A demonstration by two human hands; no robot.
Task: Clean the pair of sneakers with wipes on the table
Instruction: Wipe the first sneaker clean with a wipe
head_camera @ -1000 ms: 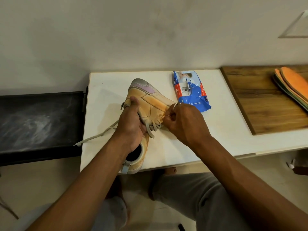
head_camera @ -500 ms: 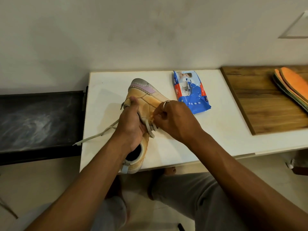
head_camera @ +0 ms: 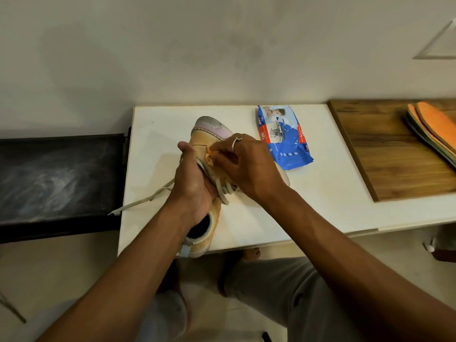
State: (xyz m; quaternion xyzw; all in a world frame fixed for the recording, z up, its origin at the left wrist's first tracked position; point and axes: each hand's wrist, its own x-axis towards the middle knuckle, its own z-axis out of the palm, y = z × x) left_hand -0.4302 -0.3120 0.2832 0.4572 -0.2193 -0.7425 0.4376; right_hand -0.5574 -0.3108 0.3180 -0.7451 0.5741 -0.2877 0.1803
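The sneaker (head_camera: 209, 134) is gripped by the left hand (head_camera: 195, 183) near the table's (head_camera: 320, 193) front edge, heel overhanging. A wipe (head_camera: 211, 159) is pinched against its upper by the right hand (head_camera: 249, 169). The wipes pack (head_camera: 283, 141) is set near the back edge.

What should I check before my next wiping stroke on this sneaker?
1. Left hand grips the sneaker: ok.
2. Right hand pinches the wipe against the upper: ok.
3. Wipe clean enough: cannot tell, mostly hidden by fingers.
4. Wipes pack lying close by on the table: ok.
5. Lace kept clear: not ok, it trails over the table's left edge.
6. Second sneaker ready: cannot tell.
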